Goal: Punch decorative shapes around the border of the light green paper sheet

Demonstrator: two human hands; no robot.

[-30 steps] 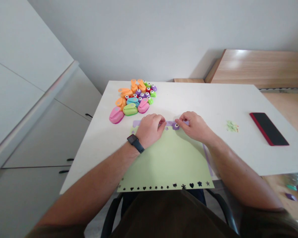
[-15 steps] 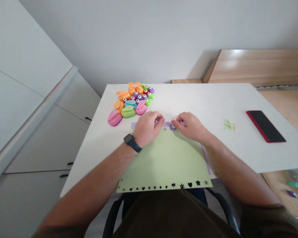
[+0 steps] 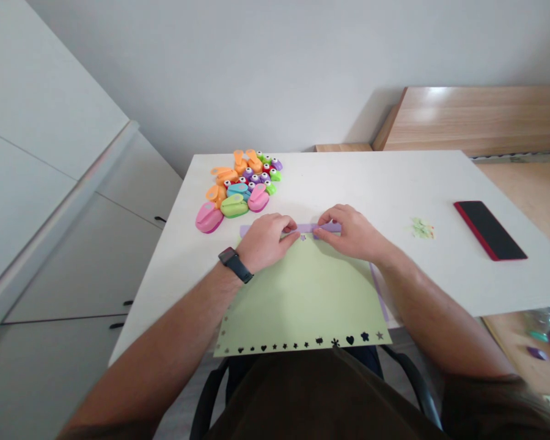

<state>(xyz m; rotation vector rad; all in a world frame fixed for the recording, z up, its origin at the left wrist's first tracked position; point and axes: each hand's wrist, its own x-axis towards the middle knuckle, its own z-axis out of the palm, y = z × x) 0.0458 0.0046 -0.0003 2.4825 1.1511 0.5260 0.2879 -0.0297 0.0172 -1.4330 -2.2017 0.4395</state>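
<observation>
Our left fingertips [image 3: 293,227] and right fingertips [image 3: 323,221] pinched the purple strip [image 3: 312,228] between them, apparently to keep it straight; it lay along the top of the green sheet [image 3: 302,299], under the left hand [image 3: 266,243] and right hand [image 3: 354,234]; the paper punches [image 3: 238,190] sat at eleven o'clock, the phone [image 3: 489,230] at three.

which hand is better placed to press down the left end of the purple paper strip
Probably the left hand: it lies right by that end of the purple paper strip, while the right hand sits at the strip's opposite end and would have to cross over.
</observation>
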